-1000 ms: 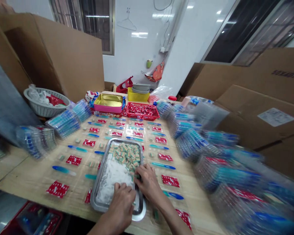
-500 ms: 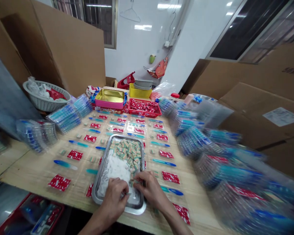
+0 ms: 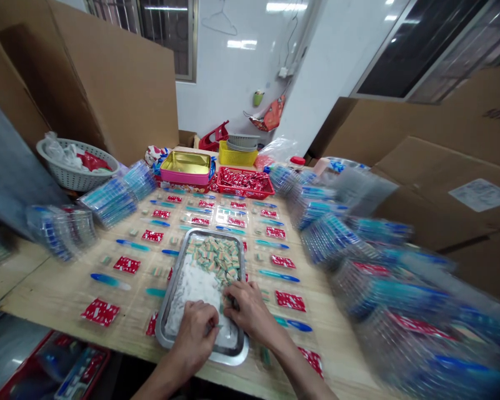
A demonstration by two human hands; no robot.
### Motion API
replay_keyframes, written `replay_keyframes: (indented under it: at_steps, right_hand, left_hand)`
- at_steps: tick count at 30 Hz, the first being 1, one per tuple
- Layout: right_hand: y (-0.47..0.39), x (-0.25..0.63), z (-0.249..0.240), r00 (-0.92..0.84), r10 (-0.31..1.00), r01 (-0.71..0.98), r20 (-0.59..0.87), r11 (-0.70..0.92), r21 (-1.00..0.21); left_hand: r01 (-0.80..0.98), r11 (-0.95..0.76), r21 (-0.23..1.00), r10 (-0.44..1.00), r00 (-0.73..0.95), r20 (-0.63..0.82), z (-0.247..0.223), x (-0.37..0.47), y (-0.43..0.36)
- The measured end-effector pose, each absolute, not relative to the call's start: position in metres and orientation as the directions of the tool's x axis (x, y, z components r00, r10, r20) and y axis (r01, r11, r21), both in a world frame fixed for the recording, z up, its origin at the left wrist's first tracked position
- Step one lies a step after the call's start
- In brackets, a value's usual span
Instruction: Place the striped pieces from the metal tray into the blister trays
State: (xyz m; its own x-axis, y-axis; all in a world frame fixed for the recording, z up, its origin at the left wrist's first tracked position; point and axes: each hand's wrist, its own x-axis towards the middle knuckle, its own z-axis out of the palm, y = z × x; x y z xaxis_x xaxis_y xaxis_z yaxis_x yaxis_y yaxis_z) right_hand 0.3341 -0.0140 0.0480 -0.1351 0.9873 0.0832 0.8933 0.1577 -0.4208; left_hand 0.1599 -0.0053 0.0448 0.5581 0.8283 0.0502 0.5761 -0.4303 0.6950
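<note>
A metal tray (image 3: 172,289) holds a heap of small striped green-and-tan blocks (image 3: 216,255) in its far part and white powder (image 3: 195,286) in its near left part. My left hand (image 3: 198,330) is over the powder at the near end, thumb and forefinger pinched together; any small thing between them is too tiny to name. At the tray's right side, my right hand (image 3: 250,311) has its fingers curled in beside the near blocks. Its fingertips are closed, and what they hold is hidden.
Clear plastic trays with red packets (image 3: 290,300) and blue pens (image 3: 279,276) lie in rows around the tray. Stacked filled packs (image 3: 329,236) line the right side. Behind stand a red basket (image 3: 250,194) of packets and a pink-and-gold tin (image 3: 185,176).
My right hand has shifted slightly left and away from me, toward the blocks. My left hand stays pinched in nearly the same spot.
</note>
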Motion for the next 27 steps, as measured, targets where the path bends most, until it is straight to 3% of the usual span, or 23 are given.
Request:
replay_keyframes:
  at_steps: [11,20,27]
  right_hand:
    - [-0.022,0.328,0.037,-0.133,0.983,0.871,0.128,0.178,-0.458]
    - [-0.027,0.324,0.043,-0.173,0.976,0.896,0.135,0.213,-0.389]
    - [-0.027,0.328,0.051,-0.21,0.962,0.866,0.176,0.267,-0.423]
  left_hand:
    - [0.513,-0.506,0.693,0.805,0.57,0.166,0.035,0.158,-0.004]
    - [0.575,-0.495,0.651,0.823,0.551,0.139,0.041,0.151,-0.005]
    - [0.541,-0.529,0.654,0.805,0.563,0.186,0.039,0.165,0.001]
